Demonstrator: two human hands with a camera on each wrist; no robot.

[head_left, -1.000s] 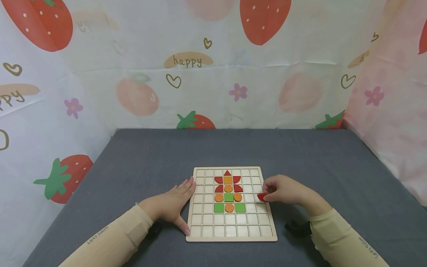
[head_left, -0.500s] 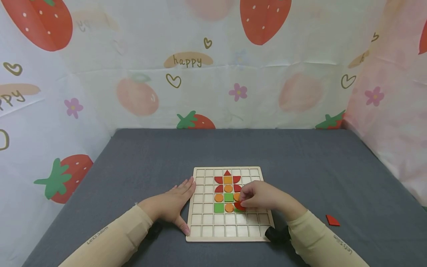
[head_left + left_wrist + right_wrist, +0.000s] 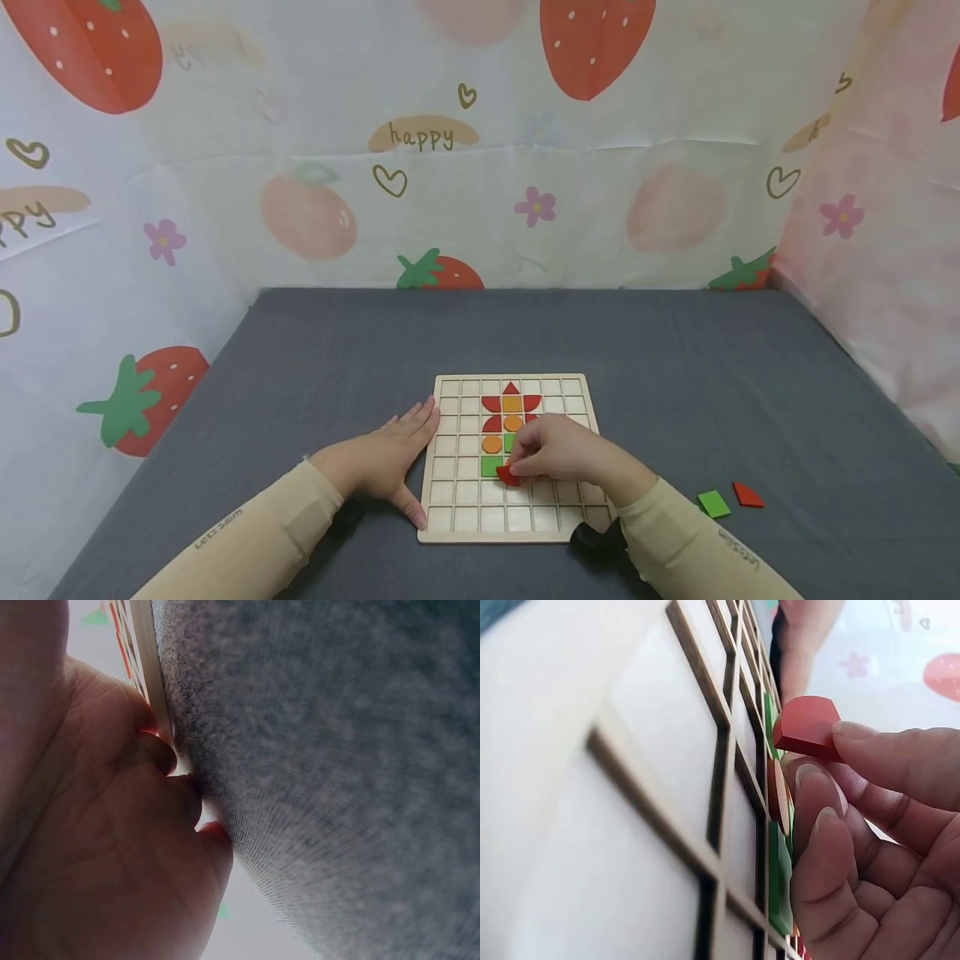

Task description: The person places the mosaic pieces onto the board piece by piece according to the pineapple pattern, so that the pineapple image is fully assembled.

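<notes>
My right hand [image 3: 562, 454] pinches a red quarter-round wooden block [image 3: 507, 476] between thumb and fingers, low over the lower middle of the pale wooden grid board [image 3: 457, 521]. Close up in the right wrist view, the red block [image 3: 808, 724] sits between thumb and index fingertip, above the grid ridges. My left hand [image 3: 390, 454] lies with spread, straight fingers along the board's left edge, thumb at the near corner. Set in the cells are a green square [image 3: 491, 467], an orange circle [image 3: 491, 444], a yellow-orange square [image 3: 512, 404] and several red pieces. My right hand covers some of them.
On the dark grey cloth [image 3: 360, 350], right of the board, lie a loose green piece [image 3: 713, 503] and a loose red piece [image 3: 748, 494], close to the right sleeve [image 3: 697, 542]. A printed curtain [image 3: 480, 217] surrounds the table's back and sides.
My right hand has carried the red block left from the board's right edge to its lower middle. The loose red and green pieces have come out from behind the right arm. My left hand stays put.
</notes>
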